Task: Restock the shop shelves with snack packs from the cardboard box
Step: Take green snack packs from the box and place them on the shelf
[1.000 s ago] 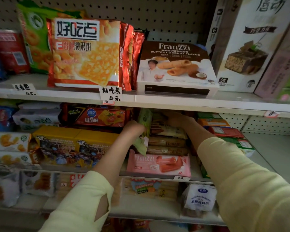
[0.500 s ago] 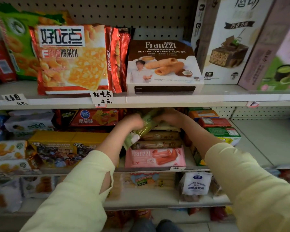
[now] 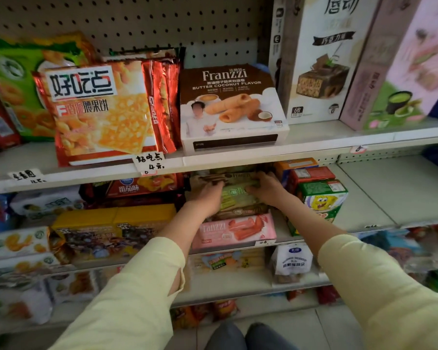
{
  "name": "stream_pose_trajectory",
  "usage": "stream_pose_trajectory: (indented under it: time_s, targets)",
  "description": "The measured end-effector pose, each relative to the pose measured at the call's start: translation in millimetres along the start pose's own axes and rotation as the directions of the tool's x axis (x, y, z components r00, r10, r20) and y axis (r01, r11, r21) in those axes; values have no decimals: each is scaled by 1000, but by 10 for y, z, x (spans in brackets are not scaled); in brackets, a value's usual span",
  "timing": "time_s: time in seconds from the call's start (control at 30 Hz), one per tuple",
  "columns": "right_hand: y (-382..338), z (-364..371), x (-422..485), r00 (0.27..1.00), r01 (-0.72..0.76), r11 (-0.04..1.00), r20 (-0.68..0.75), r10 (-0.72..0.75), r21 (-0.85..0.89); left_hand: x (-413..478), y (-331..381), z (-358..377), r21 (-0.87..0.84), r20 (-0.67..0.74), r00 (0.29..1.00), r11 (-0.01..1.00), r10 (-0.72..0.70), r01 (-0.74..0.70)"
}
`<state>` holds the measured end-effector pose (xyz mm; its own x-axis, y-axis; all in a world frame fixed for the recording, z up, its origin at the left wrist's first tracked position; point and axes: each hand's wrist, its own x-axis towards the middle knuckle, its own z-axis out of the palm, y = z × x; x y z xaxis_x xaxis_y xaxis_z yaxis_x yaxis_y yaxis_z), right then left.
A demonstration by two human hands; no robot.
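Hands [image 3: 235, 193] on green snack pack [image 3: 234, 198], middle shelf [image 3: 359, 198], pegboard [image 3: 137, 24] behind

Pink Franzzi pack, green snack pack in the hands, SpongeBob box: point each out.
pink Franzzi pack [image 3: 234, 229], head view, middle of its front face.
green snack pack [image 3: 234, 197], head view, the label between the two hands.
SpongeBob box [image 3: 323, 202], head view, front face at the cartoon character.
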<state>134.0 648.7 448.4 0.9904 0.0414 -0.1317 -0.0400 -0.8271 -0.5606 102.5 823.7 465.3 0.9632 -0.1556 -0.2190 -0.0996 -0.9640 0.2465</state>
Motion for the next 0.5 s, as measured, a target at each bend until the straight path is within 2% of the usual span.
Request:
stream_pose_trajectory:
  time_s: [0.1,0.13,0.33,0.5]
  targets:
    - [-16,62,-74,1000,-15,1000,-10,15,8,-106,-23,106,107,-122,992,994,17,-4]
    - [-32,70,-99,1000,-23,1000,-6,23,-13,-131,-41,116,137,-125,992,990,37,-20]
    - [-103,71,-302,997,39,975,70,-24,-217,-274,-139,177,361,141,984,919,113,-157]
    - [-98,40,-427,983,84,926,180,-18,-367,-336,-127,266,406,100,989,903,111,-142]
